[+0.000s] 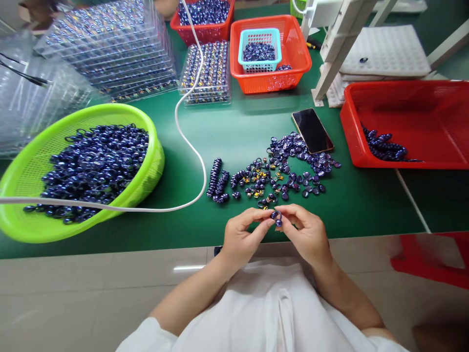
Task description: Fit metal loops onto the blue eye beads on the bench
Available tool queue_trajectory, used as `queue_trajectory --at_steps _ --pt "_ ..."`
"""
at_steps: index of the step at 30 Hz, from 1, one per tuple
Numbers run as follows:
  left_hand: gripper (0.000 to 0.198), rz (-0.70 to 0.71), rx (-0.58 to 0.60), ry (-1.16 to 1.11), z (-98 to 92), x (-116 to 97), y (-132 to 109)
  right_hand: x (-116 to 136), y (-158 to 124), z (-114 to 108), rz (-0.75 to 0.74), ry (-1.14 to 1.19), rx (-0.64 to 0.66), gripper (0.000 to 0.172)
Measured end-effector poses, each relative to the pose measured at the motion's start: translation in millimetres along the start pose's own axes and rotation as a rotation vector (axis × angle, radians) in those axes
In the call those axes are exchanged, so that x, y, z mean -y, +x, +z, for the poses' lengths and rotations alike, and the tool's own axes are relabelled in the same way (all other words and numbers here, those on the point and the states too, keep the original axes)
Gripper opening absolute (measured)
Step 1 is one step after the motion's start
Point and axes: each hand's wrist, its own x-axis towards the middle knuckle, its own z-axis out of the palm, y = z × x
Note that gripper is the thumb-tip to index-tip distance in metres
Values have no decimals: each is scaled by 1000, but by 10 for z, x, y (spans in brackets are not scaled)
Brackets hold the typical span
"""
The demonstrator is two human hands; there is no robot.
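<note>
Dark blue-violet in colour, the ring (279,222) is located just below and right of the frame's centre, against the green table (201,225). Its surface is glossy and metallic. The band is curved; a rounded, shiny part sits at its lower end. Finer detail is too small to tell. The left hand (245,234) pinches the ring's left side with thumb and fingers; the right hand (308,233) pinches its right side. Loose parts (289,145) of similar colour lie above the hands, right of centre.
</note>
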Motion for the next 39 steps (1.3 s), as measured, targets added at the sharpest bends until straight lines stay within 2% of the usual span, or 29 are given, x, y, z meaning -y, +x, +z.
queue_trajectory --at_steps 7,16,24,28,31,34,36,39 --pt "13 -24 43 -12 -7 -12 -18 48 -3 17 64 168 96 20" --pt "17 203 36 108 0 -38 -52 51 11 100 126 404 95 15" --pt "19 220 39 144 -29 -24 -8 19 14 92 127 326 92 15" --pt "21 209 117 199 -94 -79 55 51 38 15 12 112 72 14" --pt "20 260 118 261 -115 -120 78 93 73 -56 -178 -194 -5 13" --pt "21 281 99 269 -83 -114 72 107 90 -86 -388 -426 -23 18" --pt "14 201 79 224 -51 -97 68 102 89 -78 -490 -518 -24 21" --pt "9 -94 66 17 -29 -74 87 93 77 -46 -593 -591 -62 24"
